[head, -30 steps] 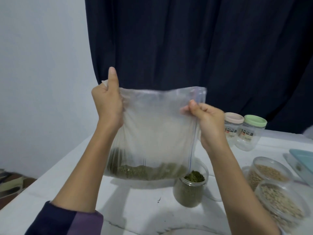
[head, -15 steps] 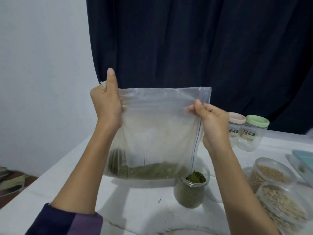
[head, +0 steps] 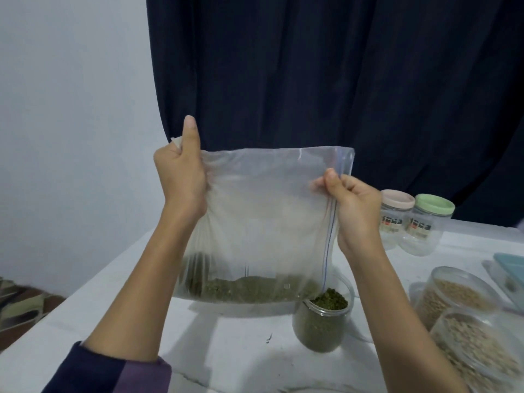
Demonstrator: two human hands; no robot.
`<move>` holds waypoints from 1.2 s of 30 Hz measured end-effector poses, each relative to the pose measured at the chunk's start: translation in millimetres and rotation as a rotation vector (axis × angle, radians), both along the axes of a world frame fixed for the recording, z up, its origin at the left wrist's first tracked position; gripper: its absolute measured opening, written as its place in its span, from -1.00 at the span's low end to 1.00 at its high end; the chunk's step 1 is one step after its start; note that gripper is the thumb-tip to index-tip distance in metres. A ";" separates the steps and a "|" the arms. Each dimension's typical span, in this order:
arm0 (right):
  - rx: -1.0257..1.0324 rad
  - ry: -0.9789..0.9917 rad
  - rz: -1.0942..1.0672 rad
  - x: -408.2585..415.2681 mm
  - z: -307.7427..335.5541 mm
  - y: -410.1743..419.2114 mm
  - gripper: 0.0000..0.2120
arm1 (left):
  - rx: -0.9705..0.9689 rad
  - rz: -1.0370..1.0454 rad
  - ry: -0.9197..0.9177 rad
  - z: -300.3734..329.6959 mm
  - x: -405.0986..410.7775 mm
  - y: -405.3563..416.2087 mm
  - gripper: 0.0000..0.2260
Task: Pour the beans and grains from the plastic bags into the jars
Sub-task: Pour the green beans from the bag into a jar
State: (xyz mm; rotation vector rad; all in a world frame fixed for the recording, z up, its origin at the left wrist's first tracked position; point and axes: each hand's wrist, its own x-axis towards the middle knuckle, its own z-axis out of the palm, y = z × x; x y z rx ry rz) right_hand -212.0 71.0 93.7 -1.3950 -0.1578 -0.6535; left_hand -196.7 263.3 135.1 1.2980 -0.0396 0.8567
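Both hands pinch the clear plastic zip bag (head: 263, 222), my left hand (head: 181, 177) and right hand (head: 354, 205) closed on its upper corners above the heaped clear jar (head: 321, 321) of green beans, so next I probably must tilt it carefully or change jars.

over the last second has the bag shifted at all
Yes, slightly: the bag drifted right, its top corner nearer the pink-lidded jar; both hands grip it.
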 end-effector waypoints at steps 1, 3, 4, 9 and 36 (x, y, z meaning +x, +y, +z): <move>-0.030 0.000 0.033 -0.8 0.5 1.1 -0.74 | -0.005 -0.006 -0.006 -0.2 -0.1 0.2 -0.51; -0.077 0.007 0.074 -1.5 0.5 3.5 -0.74 | -0.015 -0.016 -0.012 0.5 -0.4 0.4 -0.51; -0.053 0.000 0.051 0.0 0.4 2.5 -0.73 | -0.017 -0.014 -0.009 1.3 -0.1 0.8 -0.51; -0.079 -0.009 0.057 3.0 1.9 1.1 -0.73 | -0.010 -0.007 -0.017 4.1 0.5 1.3 -0.50; -0.041 -0.009 0.022 6.1 8.6 -12.3 -0.76 | -0.003 0.011 -0.013 3.3 7.7 -2.4 -0.50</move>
